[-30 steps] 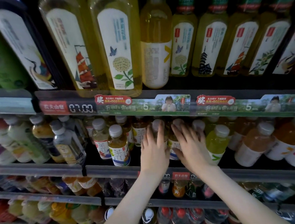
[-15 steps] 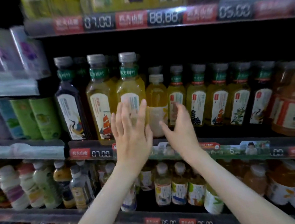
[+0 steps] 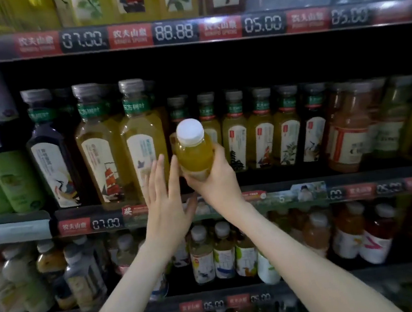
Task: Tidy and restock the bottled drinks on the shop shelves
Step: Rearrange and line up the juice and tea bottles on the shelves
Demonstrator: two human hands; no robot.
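Note:
My right hand (image 3: 215, 180) grips a yellow drink bottle with a white cap (image 3: 194, 149) by its lower body and holds it tilted toward me, just in front of the middle shelf. My left hand (image 3: 165, 201) is beside it on the left, fingers straight and spread, fingertips close to the bottle's side. Behind them stand tall yellow tea bottles (image 3: 141, 140) and a row of smaller yellow tea bottles (image 3: 261, 129) on that middle shelf.
A dark tea bottle (image 3: 50, 153) stands at the shelf's left, orange-brown bottles (image 3: 348, 126) at its right. The shelf edge with price tags (image 3: 104, 222) runs below my hands. White-capped bottles (image 3: 223, 254) fill the shelf underneath; more bottles sit above.
Both hands rose from the lower shelf to the middle one. My right hand has taken hold of the white-capped yellow bottle and pulled it forward off the shelf; my left hand stays open.

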